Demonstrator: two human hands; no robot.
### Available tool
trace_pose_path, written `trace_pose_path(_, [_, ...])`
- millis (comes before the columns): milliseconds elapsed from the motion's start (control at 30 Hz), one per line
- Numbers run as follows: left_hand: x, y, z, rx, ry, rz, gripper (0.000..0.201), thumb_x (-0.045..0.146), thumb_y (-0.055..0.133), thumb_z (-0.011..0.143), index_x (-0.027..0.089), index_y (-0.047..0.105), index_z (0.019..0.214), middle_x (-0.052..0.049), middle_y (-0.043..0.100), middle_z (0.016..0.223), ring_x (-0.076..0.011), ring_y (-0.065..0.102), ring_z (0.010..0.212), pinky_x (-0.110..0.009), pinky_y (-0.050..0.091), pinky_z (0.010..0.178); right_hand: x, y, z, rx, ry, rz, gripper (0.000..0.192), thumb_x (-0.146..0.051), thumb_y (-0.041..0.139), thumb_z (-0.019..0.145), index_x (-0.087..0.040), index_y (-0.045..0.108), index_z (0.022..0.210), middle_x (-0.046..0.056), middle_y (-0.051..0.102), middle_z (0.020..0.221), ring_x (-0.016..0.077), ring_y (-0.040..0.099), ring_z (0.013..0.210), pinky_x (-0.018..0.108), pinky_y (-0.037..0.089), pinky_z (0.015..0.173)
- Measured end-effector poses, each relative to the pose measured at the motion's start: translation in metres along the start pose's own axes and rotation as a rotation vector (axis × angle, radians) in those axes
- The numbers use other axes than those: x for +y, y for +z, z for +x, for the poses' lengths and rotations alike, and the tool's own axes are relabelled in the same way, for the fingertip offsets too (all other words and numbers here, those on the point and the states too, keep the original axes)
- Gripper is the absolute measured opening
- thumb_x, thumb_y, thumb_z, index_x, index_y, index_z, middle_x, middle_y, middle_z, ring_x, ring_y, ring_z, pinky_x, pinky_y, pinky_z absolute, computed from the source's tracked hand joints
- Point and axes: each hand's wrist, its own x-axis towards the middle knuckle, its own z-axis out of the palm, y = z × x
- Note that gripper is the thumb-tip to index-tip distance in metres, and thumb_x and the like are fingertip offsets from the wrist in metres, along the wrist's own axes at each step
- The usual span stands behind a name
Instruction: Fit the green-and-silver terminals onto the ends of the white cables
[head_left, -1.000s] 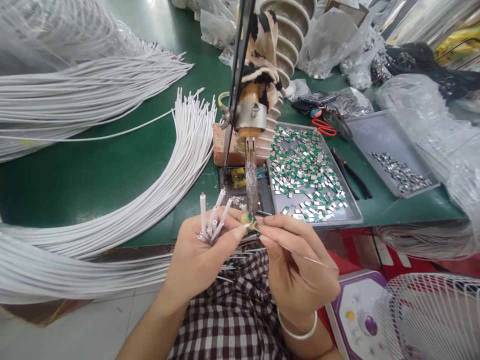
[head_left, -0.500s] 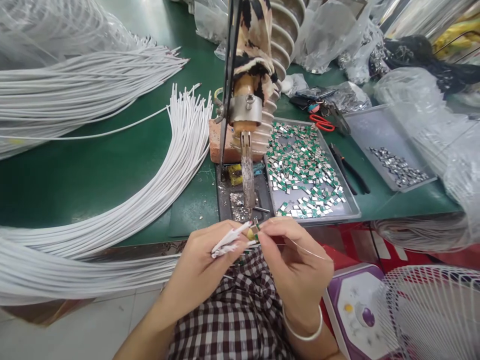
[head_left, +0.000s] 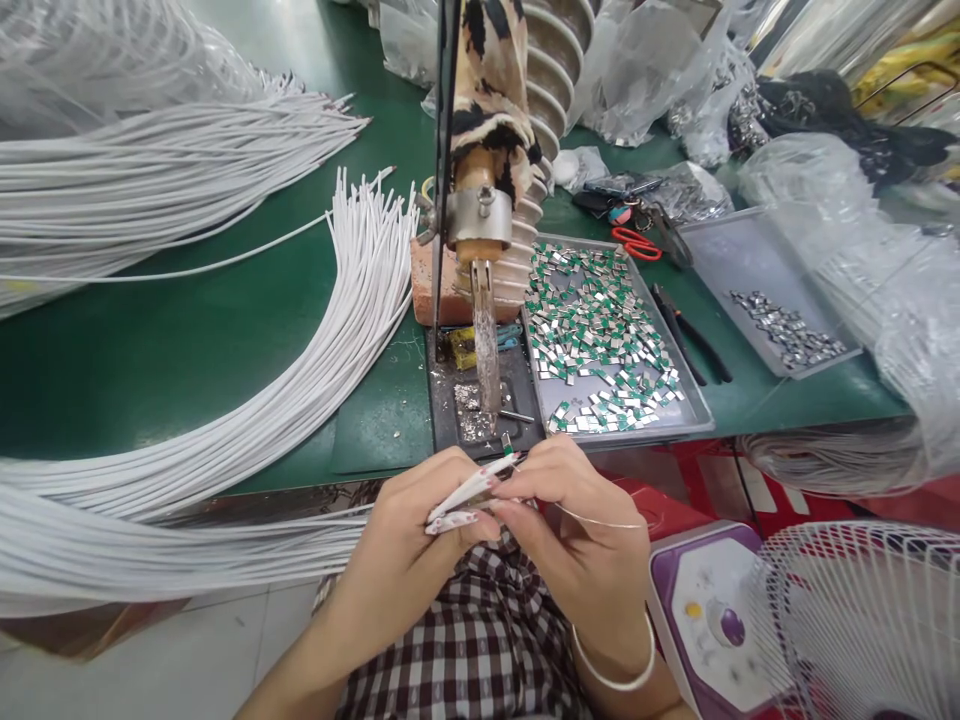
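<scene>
Your fingers (head_left: 536, 482) meet just in front of the table edge, those of your right hand (head_left: 581, 520) pinched narrow with a thin wire (head_left: 600, 521) running out behind them. Whether these fingertips also grip a cable, I cannot tell. Your left hand (head_left: 412, 525) is curled around a bunch of white cables (head_left: 469, 488), their tips fanned toward your right. Holding them together like that probably keeps each tip within easy reach of your other hand.

A small green board (head_left: 507, 443) with a metal end shows just beyond your fingertips; what supports it is hidden. It sits near the lower end of the soldering iron (head_left: 486, 340), apart from it. The iron points downward, gripped by a metal clamp (head_left: 480, 218), an arrangement that seems meant to leave both your hands free. Beneath it lies a dark dish (head_left: 442, 430) with pale scraps, probably there to catch drips, and behind that a brick (head_left: 430, 285).

To your right, a tray (head_left: 660, 430) of similar boards lies close by, likely for quick picking, with pliers (head_left: 706, 346) along its side. To your left, a cable bundle (head_left: 375, 270) curves over the green table (head_left: 187, 370), loose ends together. You'll find no brand, label or writing here that I can read.
</scene>
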Motion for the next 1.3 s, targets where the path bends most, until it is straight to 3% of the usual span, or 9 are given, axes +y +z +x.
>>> trace_pose_path(100, [0.000,0.001,-0.001,0.097,0.002,-0.003,0.019,0.028,0.063,0.097,0.021,0.064,0.079,0.004,0.054,0.071,-0.0109,0.049,0.062,-0.022,0.037,0.058,-0.001,0.000,-0.001,0.046,0.042,0.018,0.014,-0.008,0.074,0.084,-0.022,0.075,0.088,-0.001,0.077,0.077,0.0146,0.064,0.073,0.029,0.053,0.068])
trace_pose_path(333, [0.000,0.000,-0.002,0.093,-0.052,0.026,0.032,0.025,0.052,0.101,0.019,0.060,0.071,0.004,0.047,0.064,-0.0114,0.044,0.057,-0.025,0.033,0.055,0.000,-0.004,0.002,-0.018,0.039,0.062,0.028,-0.002,0.065,0.086,-0.025,0.079,0.097,-0.001,0.077,0.075,0.0139,0.065,0.069,0.028,0.053,0.066])
trace_pose_path(533, [-0.003,0.001,0.000,0.153,-0.031,0.027,0.021,0.022,0.065,0.094,0.020,0.068,0.073,0.002,0.060,0.066,-0.0124,0.053,0.060,-0.025,0.038,0.058,-0.001,-0.006,0.005,-0.086,0.251,0.098,0.018,-0.011,0.062,0.085,-0.020,0.073,0.073,-0.001,0.066,0.062,0.0129,0.057,0.060,0.026,0.046,0.055])
trace_pose_path(667, [-0.007,0.001,-0.002,0.174,-0.009,-0.034,0.015,0.021,0.068,0.092,0.022,0.073,0.078,0.001,0.064,0.069,-0.0135,0.057,0.062,-0.025,0.042,0.059,0.000,-0.013,0.008,-0.209,0.337,0.085,0.026,-0.017,0.055,0.090,-0.019,0.064,0.066,-0.002,0.060,0.062,0.0107,0.052,0.057,0.024,0.043,0.054])
trace_pose_path(733, [-0.011,-0.001,-0.004,0.215,-0.015,-0.057,0.014,0.022,0.067,0.092,0.023,0.075,0.080,0.000,0.066,0.073,-0.0151,0.059,0.067,-0.026,0.043,0.062,0.008,-0.022,0.011,-0.114,0.294,-0.062,0.028,-0.019,0.052,0.095,-0.020,0.065,0.070,-0.001,0.065,0.068,0.0126,0.058,0.062,0.026,0.046,0.061])
trace_pose_path(833, [-0.016,-0.003,-0.007,0.224,-0.023,-0.073,0.016,0.021,0.065,0.092,0.026,0.077,0.084,-0.002,0.069,0.080,-0.0174,0.062,0.075,-0.027,0.046,0.066,0.026,-0.042,0.018,0.107,0.234,-0.580,0.024,-0.028,0.055,0.098,-0.021,0.070,0.080,0.004,0.072,0.078,0.0202,0.065,0.078,0.033,0.048,0.072])
trace_pose_path(933, [-0.018,-0.001,-0.009,0.231,-0.054,-0.126,0.016,0.020,0.067,0.090,0.029,0.079,0.085,-0.001,0.068,0.082,-0.0166,0.060,0.075,-0.025,0.045,0.065,0.040,-0.056,0.028,-0.050,0.230,-0.941,0.017,-0.037,0.073,0.089,-0.020,0.072,0.086,0.007,0.074,0.084,0.0264,0.065,0.086,0.037,0.047,0.075])
trace_pose_path(1100, [-0.015,0.010,-0.010,0.290,-0.160,-0.207,0.014,0.020,0.070,0.086,0.029,0.079,0.082,0.000,0.065,0.084,-0.0164,0.059,0.079,-0.025,0.043,0.068,0.045,-0.053,0.042,-0.239,0.253,-0.911,0.013,-0.024,0.081,0.082,-0.021,0.072,0.074,0.003,0.074,0.079,0.0230,0.065,0.082,0.034,0.045,0.072])
trace_pose_path(1300, [-0.016,0.011,-0.010,0.278,-0.192,-0.167,0.009,0.024,0.073,0.085,0.026,0.079,0.078,-0.002,0.068,0.086,-0.0192,0.062,0.083,-0.027,0.046,0.070,0.053,-0.051,0.041,-0.083,0.260,-0.871,0.018,-0.020,0.061,0.095,-0.019,0.074,0.082,0.007,0.076,0.085,0.0243,0.069,0.085,0.036,0.048,0.076])
